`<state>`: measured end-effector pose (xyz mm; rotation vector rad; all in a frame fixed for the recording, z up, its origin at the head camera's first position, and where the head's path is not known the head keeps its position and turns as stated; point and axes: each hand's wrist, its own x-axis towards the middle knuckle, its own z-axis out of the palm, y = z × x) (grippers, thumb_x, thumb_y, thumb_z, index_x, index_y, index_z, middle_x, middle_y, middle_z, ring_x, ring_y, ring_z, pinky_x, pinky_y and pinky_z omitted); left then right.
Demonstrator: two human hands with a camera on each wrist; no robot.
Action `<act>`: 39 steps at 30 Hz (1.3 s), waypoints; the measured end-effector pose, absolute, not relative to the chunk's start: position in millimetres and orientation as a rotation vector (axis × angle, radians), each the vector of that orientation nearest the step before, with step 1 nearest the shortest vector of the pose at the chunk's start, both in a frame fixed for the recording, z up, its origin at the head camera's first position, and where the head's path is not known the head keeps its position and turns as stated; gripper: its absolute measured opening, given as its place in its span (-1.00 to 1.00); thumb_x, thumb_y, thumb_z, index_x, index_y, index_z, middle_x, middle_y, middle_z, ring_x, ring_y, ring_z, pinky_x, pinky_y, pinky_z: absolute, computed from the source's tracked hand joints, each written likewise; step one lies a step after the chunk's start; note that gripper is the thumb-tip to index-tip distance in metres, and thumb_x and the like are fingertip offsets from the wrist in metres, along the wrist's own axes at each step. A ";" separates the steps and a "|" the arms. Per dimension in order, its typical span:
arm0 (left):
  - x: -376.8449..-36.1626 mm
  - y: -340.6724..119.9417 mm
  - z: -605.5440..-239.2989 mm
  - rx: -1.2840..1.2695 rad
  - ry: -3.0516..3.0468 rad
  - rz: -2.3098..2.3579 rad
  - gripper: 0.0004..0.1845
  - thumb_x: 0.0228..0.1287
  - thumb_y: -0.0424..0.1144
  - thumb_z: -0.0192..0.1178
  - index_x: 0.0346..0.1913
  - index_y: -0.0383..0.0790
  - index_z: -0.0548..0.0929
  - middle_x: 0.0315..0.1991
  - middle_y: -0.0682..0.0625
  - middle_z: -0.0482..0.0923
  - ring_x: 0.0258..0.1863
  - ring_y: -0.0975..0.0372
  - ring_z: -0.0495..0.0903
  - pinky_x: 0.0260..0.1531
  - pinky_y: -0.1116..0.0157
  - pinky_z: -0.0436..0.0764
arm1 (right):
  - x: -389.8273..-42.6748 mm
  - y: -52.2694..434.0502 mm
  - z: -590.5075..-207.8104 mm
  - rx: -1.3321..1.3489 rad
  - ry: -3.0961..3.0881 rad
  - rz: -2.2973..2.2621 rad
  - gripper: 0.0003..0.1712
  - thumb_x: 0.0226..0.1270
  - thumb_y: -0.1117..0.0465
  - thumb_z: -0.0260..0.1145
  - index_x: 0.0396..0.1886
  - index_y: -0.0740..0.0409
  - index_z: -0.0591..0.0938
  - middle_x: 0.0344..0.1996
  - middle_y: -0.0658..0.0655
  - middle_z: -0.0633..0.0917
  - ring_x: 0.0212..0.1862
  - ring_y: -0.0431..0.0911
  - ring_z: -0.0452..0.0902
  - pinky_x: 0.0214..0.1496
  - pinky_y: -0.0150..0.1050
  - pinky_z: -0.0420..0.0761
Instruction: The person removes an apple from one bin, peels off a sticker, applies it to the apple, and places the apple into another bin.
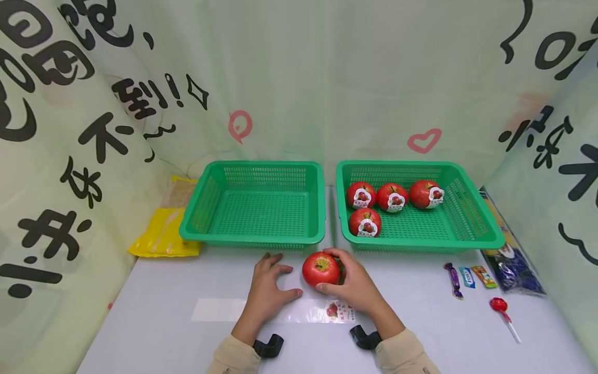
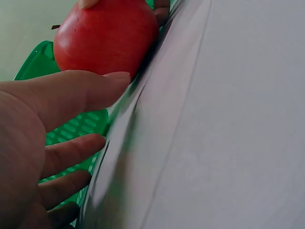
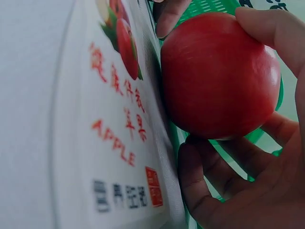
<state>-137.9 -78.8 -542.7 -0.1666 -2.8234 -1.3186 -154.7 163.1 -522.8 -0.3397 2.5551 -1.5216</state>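
Observation:
A bare red apple (image 1: 320, 268) (image 2: 107, 36) (image 3: 219, 76) sits on the white table just in front of the two green baskets. My right hand (image 1: 348, 280) (image 3: 248, 157) curls round it from the right. My left hand (image 1: 268, 291) (image 2: 43, 138) lies flat on the table to the apple's left, fingers spread, holding nothing. A clear label strip (image 1: 261, 310) with an apple sticker (image 1: 339, 310) (image 3: 126, 124) lies under both hands. The right basket (image 1: 472, 231) holds several labelled apples (image 1: 365, 222). The left basket (image 1: 254, 205) has nothing in it.
A yellow packet (image 1: 161, 234) lies left of the left basket. Wrapped candies (image 1: 464, 278), a red lollipop (image 1: 502, 309) and a dark blue bag (image 1: 514, 267) lie at the right. Printed cloth walls close in the table on three sides.

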 end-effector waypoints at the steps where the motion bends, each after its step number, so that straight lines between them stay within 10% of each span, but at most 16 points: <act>1: -137.3 -79.2 -542.7 -0.175 -2.833 -1.299 -0.43 -0.08 -0.13 0.69 0.04 -0.24 0.78 0.46 -0.24 0.47 0.62 -0.28 0.14 0.52 -0.29 0.32 | -154.8 162.4 -523.0 -0.350 2.556 -1.518 -0.08 0.14 0.04 0.67 0.48 -0.06 0.45 0.36 0.11 0.57 0.30 0.08 0.54 0.23 0.05 0.74; 17: -136.9 -84.1 -545.2 -0.285 -2.930 -1.144 -0.16 -0.22 0.05 0.75 0.22 -0.16 0.70 0.53 -0.21 0.37 0.63 -0.28 0.08 0.53 -0.30 0.28 | -155.9 159.8 -524.8 -0.415 2.579 -1.486 0.00 0.15 -0.02 0.68 0.55 -0.06 0.41 0.43 0.17 0.52 0.38 0.12 0.50 0.34 0.19 0.67; 25: -132.5 -84.3 -546.2 -0.256 -2.926 -1.196 -0.15 -0.23 0.06 0.76 0.23 -0.13 0.70 0.55 -0.19 0.35 0.65 -0.25 0.05 0.56 -0.28 0.24 | -154.2 168.4 -518.5 -0.345 2.522 -1.493 0.16 0.10 -0.04 0.70 0.63 0.02 0.29 0.49 0.21 0.49 0.30 0.13 0.59 0.22 -0.06 0.77; 34: -133.4 -81.5 -548.5 -0.275 -2.924 -1.191 -0.14 -0.24 0.06 0.77 0.23 -0.09 0.70 0.54 -0.18 0.34 0.65 -0.25 0.05 0.57 -0.27 0.22 | -134.2 194.8 -501.4 -0.618 2.673 -1.164 -0.84 0.34 0.15 0.55 -0.20 -0.02 0.70 -0.31 -0.12 0.65 -0.23 -0.28 0.51 -0.20 -0.37 0.61; 39: -135.1 -80.7 -545.4 -0.302 -2.922 -1.145 -0.14 -0.25 0.06 0.77 0.23 -0.11 0.69 0.53 -0.18 0.35 0.63 -0.26 0.07 0.55 -0.28 0.24 | -122.1 189.3 -503.0 -0.860 2.630 -0.968 -0.83 0.40 0.23 0.48 -0.06 -0.05 0.78 -0.23 -0.17 0.67 -0.20 -0.39 0.47 -0.11 -0.35 0.64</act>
